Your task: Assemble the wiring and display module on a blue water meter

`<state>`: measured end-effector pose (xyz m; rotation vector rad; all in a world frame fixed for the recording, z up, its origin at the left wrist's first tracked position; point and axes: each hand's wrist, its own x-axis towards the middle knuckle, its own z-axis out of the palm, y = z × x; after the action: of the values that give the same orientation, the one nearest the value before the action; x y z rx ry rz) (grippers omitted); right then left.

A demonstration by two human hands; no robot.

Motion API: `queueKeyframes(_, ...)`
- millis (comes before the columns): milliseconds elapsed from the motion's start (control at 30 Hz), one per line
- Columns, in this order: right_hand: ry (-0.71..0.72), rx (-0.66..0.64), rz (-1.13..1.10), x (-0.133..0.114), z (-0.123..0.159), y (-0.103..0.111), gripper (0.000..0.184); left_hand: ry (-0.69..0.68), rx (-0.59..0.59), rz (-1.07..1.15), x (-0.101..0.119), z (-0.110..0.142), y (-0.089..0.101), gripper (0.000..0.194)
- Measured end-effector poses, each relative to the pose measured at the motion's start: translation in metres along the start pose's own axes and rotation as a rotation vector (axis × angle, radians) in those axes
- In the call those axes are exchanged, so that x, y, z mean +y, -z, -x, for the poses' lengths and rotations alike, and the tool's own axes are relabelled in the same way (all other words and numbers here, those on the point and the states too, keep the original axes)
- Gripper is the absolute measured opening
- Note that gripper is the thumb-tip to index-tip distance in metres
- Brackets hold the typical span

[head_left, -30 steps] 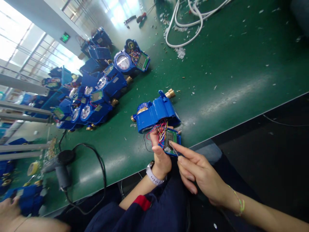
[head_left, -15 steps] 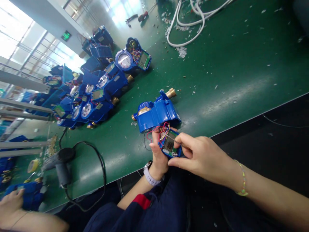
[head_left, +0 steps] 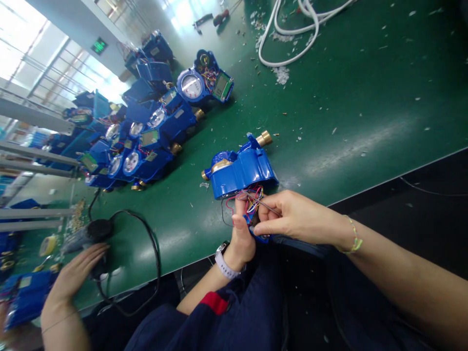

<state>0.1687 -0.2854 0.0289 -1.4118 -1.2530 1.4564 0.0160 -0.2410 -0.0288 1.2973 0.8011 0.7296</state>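
A blue water meter (head_left: 243,173) with brass ends lies on the green bench. Coloured wires (head_left: 254,199) run from its underside to a blue-cased circuit board (head_left: 262,239), now mostly covered by fingers. My left hand (head_left: 243,241) grips this board's case from below, thumb up. In my right hand (head_left: 292,214) is a thin metal tool (head_left: 263,204), pinched between the fingers, its tip among the wires near my left fingertips. Whether the tip touches a wire I cannot tell.
Several blue meters (head_left: 146,136) with open housings crowd the left of the green bench (head_left: 329,97). Another person's hand (head_left: 78,273) reaches to a heat gun (head_left: 97,234) with a black cord. A white cable (head_left: 288,61), a screwdriver (head_left: 221,18) and white scraps lie at the back.
My right hand has shifted up and left, bringing the tool deeper among the wires and covering the board's display. The other person's hand has moved from a blue meter to the heat gun.
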Motion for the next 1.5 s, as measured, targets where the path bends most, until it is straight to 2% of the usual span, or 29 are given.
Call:
queueKeyframes(100,0.054,0.047,0.074,-0.003,0.004,-0.004,0.017,-0.010,0.024,0.009,0.001,-0.001,-0.002,0.078)
queueKeyframes(233,0.163,0.248,0.467,-0.009,0.018,-0.019,0.004,-0.014,-0.018,0.072,0.008,-0.002,-0.007,0.077)
queueKeyframes(333,0.301,0.344,0.677,-0.009,0.025,-0.031,0.011,0.024,-0.045,0.150,0.013,-0.001,-0.010,0.074)
queueKeyframes(400,0.351,0.397,0.735,-0.007,0.025,-0.035,0.015,0.042,-0.044,0.163,0.014,0.000,-0.012,0.072)
queueKeyframes(533,0.358,0.460,0.756,-0.002,0.018,-0.034,0.017,0.032,-0.033,0.086,0.017,-0.001,-0.013,0.074)
queueKeyframes(667,0.322,0.433,0.655,0.000,0.016,-0.025,0.015,-0.019,0.008,0.066,0.019,-0.002,-0.013,0.071)
queueKeyframes(800,0.348,0.278,0.423,-0.004,0.019,-0.017,0.007,0.016,0.012,0.068,0.018,-0.003,-0.012,0.069)
queueKeyframes(833,0.330,0.240,0.377,-0.006,0.019,-0.015,0.006,0.034,-0.003,0.060,0.018,-0.003,-0.011,0.069)
queueKeyframes(933,0.227,0.191,0.302,-0.010,0.016,-0.011,0.020,0.057,-0.044,0.042,0.017,-0.003,-0.007,0.069)
queueKeyframes(1067,0.119,0.138,0.210,-0.012,0.007,-0.005,0.017,0.053,-0.052,0.040,0.016,-0.003,-0.004,0.069)
queueKeyframes(1200,0.087,0.085,0.082,-0.013,0.003,-0.002,0.015,0.058,-0.054,0.080,0.016,-0.004,-0.005,0.073)
queueKeyframes(1300,0.119,0.119,0.189,-0.015,0.007,-0.004,0.014,0.068,-0.050,0.108,0.016,-0.004,-0.007,0.075)
queueKeyframes(1400,0.167,0.174,0.463,-0.018,0.015,-0.010,0.011,0.077,-0.058,0.129,0.018,-0.003,-0.009,0.074)
queueKeyframes(1500,0.178,0.174,0.704,-0.023,0.019,-0.014,0.009,0.057,-0.053,0.103,0.021,-0.001,-0.010,0.068)
